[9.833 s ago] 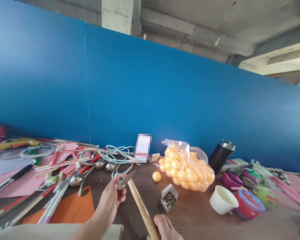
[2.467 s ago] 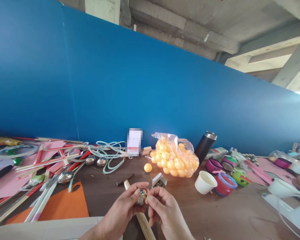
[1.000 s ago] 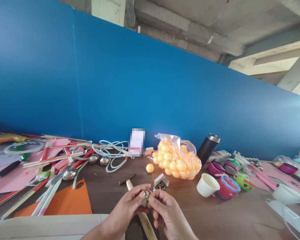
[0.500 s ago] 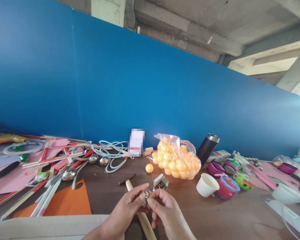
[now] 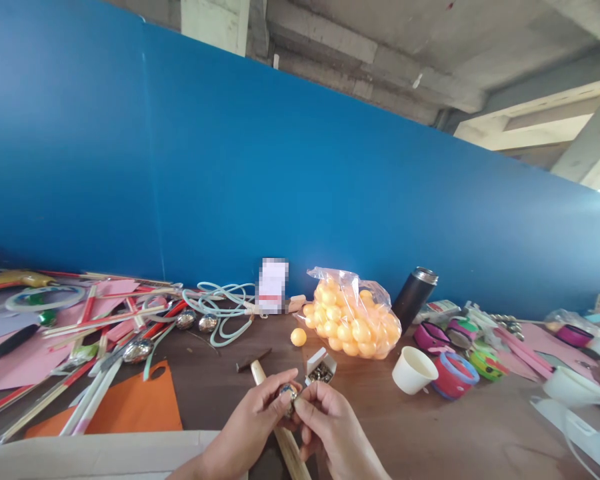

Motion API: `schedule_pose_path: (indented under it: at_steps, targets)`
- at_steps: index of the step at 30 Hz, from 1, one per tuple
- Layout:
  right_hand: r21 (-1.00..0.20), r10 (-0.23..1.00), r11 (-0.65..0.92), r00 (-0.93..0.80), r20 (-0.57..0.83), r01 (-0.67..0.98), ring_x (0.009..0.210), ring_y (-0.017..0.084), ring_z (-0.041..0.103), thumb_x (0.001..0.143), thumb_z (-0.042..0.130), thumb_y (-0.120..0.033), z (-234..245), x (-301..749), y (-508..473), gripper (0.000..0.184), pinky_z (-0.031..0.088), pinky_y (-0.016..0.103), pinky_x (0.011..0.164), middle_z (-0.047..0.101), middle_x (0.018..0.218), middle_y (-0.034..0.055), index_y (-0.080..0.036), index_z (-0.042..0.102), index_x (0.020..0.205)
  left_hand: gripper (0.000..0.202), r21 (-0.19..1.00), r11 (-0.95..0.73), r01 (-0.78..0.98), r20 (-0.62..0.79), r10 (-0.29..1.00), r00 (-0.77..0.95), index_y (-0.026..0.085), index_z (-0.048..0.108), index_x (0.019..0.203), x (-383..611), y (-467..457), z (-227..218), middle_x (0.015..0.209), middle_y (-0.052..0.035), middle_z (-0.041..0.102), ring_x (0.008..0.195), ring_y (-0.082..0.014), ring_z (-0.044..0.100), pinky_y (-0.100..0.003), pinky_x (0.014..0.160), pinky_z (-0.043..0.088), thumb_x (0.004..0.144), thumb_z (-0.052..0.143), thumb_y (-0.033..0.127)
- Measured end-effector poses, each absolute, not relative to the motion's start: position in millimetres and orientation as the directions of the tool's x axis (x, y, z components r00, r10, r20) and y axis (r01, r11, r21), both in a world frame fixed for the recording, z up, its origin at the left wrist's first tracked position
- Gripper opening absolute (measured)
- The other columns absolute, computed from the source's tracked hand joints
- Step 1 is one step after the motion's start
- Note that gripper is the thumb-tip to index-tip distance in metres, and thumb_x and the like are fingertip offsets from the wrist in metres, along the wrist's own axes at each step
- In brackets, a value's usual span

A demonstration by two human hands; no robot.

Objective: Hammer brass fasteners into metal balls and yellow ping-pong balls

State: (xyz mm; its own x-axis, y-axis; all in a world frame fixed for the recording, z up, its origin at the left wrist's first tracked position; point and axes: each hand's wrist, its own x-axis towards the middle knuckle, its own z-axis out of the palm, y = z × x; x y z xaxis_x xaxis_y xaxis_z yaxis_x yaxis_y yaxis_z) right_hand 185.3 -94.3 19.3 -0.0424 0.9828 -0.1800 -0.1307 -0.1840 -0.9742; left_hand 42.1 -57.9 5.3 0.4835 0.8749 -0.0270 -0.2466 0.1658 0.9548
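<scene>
My left hand (image 5: 250,417) is closed around a small ball (image 5: 289,391) that looks covered in shiny metal pieces, gripped between thumb and fingers. Against the ball's right side, my right hand (image 5: 327,420) pinches thumb and forefinger together; what sits in that pinch is too small to make out. Beneath both hands lies a hammer (image 5: 291,453), its wooden handle pointing toward me and its head beyond my left hand. Just past my right fingertips stands a small open white box (image 5: 327,362) of tiny metal pieces. A loose orange ball (image 5: 299,337) rests behind it.
A clear bag of orange balls (image 5: 350,327) and a black flask (image 5: 416,297) stand at the back. Right of them are a white cup (image 5: 414,371) and colourful small pouches (image 5: 455,375). Sticks, cables and orange felt (image 5: 145,407) crowd the left. Cardboard (image 5: 100,453) lies at front left.
The ball has turned slightly in my left fingers, and its metal side shows more now. Both hands stay in nearly the same place.
</scene>
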Motion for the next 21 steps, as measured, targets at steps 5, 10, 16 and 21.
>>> schedule_pose_path:
  at_steps: [5, 10, 16, 21]
  targets:
    - [-0.973, 0.982, -0.189, -0.025, -0.188, -0.129, 0.039, 0.003, 0.044, 0.072, 0.067, -0.043, 20.7, 183.7, -94.3, 0.033, 0.043, 0.015, 0.037, 0.057, 0.053, -0.0049, -0.016, 0.048, 0.071, 0.049, 0.981, 0.106, -0.163, -0.015, 0.876, 0.481, 0.019, 0.057, 0.119, 40.8, -57.1, 5.3, 0.108, -0.0085, 0.064, 0.096, -0.0242, 0.059, -0.034, 0.082, 0.047, 0.077, 0.055, 0.046]
    - [-0.969, 0.975, -0.219, -0.057, -0.214, -0.114, 0.037, 0.003, 0.042, 0.069, 0.068, -0.047, 16.7, 185.2, -90.8, 0.038, 0.043, 0.016, 0.035, 0.060, 0.055, -0.0039, -0.018, 0.043, 0.071, 0.048, 0.996, 0.026, -0.091, 0.020, 0.883, 0.468, 0.020, 0.058, 0.118, 37.9, -59.1, 8.2, 0.107, -0.0072, 0.065, 0.098, -0.0231, 0.058, -0.033, 0.086, 0.044, 0.078, 0.055, 0.046]
    - [-0.988, 0.992, -0.105, -0.053, -0.112, 0.113, 0.038, 0.005, 0.042, 0.078, 0.053, -0.054, 21.9, 190.5, -90.6, 0.036, 0.033, 0.016, 0.033, 0.053, 0.054, -0.0061, -0.020, 0.044, 0.073, 0.047, 0.934, 0.179, -0.310, -0.015, 0.886, 0.463, 0.018, 0.060, 0.113, 37.4, -61.3, 16.0, 0.105, -0.0093, 0.064, 0.084, -0.0215, 0.062, -0.037, 0.081, 0.048, 0.076, 0.057, 0.046]
    - [-0.723, 0.999, 0.034, -0.026, 0.023, 0.690, 0.055, 0.012, 0.056, 0.069, 0.064, -0.032, 29.6, 189.0, -98.8, 0.016, 0.038, 0.021, 0.051, 0.060, 0.067, -0.0038, -0.023, 0.055, 0.078, 0.041, 0.889, 0.130, -0.439, -0.043, 0.978, 0.203, 0.019, 0.064, 0.106, 20.8, -47.8, 31.1, 0.105, -0.0097, 0.064, 0.077, -0.0192, 0.063, -0.032, 0.071, 0.050, 0.073, 0.061, 0.044]
